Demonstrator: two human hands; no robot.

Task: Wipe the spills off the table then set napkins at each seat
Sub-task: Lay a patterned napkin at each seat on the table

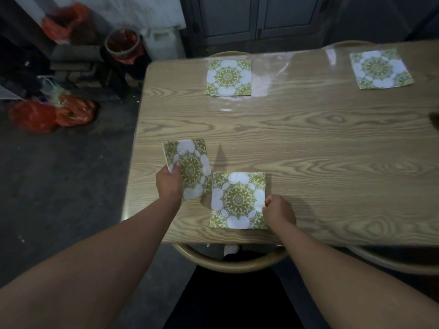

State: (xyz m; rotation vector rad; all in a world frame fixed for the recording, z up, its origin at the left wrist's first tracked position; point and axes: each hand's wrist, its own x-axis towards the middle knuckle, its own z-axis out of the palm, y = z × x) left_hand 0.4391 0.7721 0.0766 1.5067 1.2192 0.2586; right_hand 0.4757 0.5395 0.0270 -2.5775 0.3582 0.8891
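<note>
The left hand (169, 184) has its fingers curled round the held napkin (192, 166), with the thumb on top near its left edge. This green and white paper is tilted, and it has a dark shadow beside it on the wood. The right hand (279, 210) pinches the right edge of the near napkin (237, 200). That one lies flat by the near edge of the table (332, 150), right in front of a chair (232, 263). These two napkins are just beside each other at one corner. Across the table, the far napkin (228, 77) lies flat by the far edge, with a white smear (260, 84) on the wood just beside it. The corner napkin (381, 68) lies flat at the far right. On the floor to the left sit red bags (52, 113) and a bucket (123, 43) with a red liner.
</note>
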